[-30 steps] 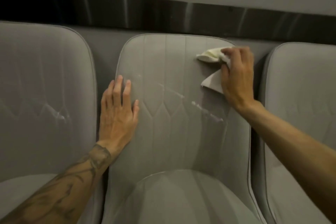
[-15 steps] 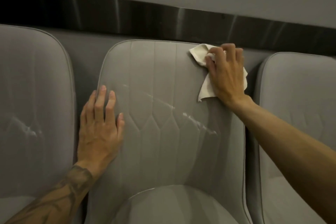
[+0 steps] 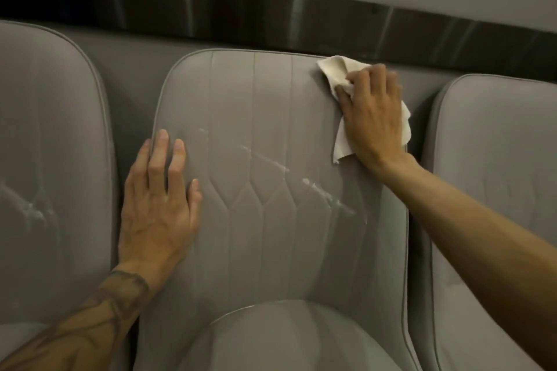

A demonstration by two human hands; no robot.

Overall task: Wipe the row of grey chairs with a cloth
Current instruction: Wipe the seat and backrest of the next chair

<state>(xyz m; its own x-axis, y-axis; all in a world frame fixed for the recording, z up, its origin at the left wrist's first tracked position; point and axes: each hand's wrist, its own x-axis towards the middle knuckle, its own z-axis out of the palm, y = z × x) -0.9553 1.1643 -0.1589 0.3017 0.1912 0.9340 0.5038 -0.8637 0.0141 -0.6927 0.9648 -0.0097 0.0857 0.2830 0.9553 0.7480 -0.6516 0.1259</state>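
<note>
Three grey padded chairs stand side by side. On the middle chair (image 3: 271, 159) a white streak runs slantwise across the backrest. My right hand (image 3: 373, 117) presses a crumpled white cloth (image 3: 334, 69) against the backrest's top right corner, its fingers curled over the cloth. Flat on the left part of the same backrest lies my left hand (image 3: 159, 205), fingers straight and holding nothing.
The left chair (image 3: 51, 159) carries pale smears on its backrest. The right chair (image 3: 494, 175) stands close against the middle one. Behind the backrests run a grey wall and a dark glossy band (image 3: 211, 6). The middle chair's seat cushion (image 3: 286, 340) fills the bottom.
My right hand has carried the cloth up to the backrest's top right corner. My left hand stays flat on the backrest. My view has shifted a little.
</note>
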